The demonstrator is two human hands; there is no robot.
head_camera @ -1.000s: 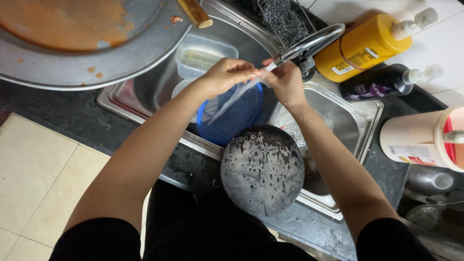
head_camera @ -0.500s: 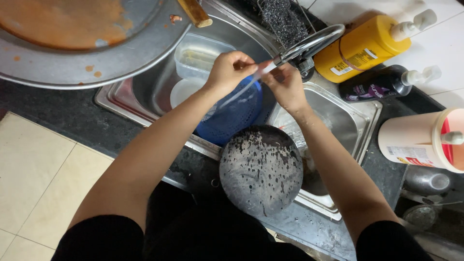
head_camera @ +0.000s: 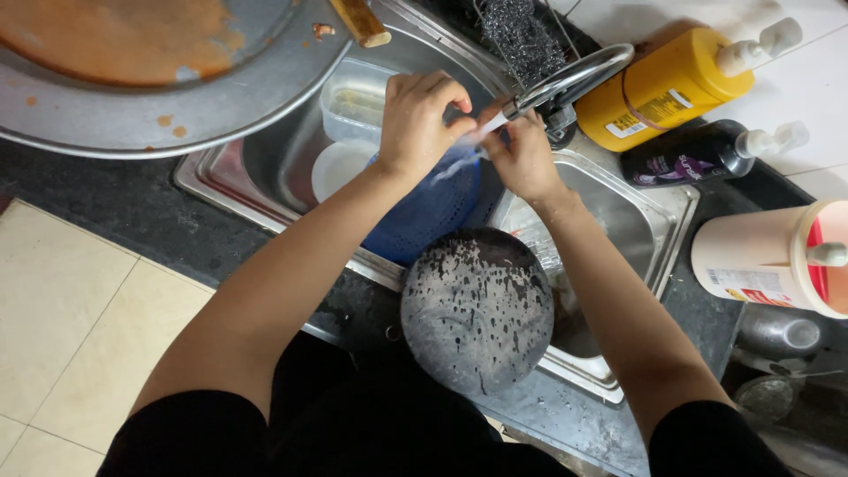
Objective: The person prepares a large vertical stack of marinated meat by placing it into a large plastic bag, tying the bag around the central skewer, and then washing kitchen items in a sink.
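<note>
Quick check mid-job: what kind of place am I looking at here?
Most likely a home kitchen sink area: a steel double sink with a tap, pump bottles beside it, and both hands over a blue colander.

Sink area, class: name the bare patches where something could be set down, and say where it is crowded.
Free: the dark counter between the big metal tray and the floor tiles; the right basin. Crowded: the left basin under both hands, with blue colander and containers; bottles beside the tap.

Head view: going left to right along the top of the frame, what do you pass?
Large round metal tray smeared orange → clear plastic container in the sink → left hand → right hand under the tap → yellow pump bottle → dark pump bottle → white tub at the right edge.
</note>
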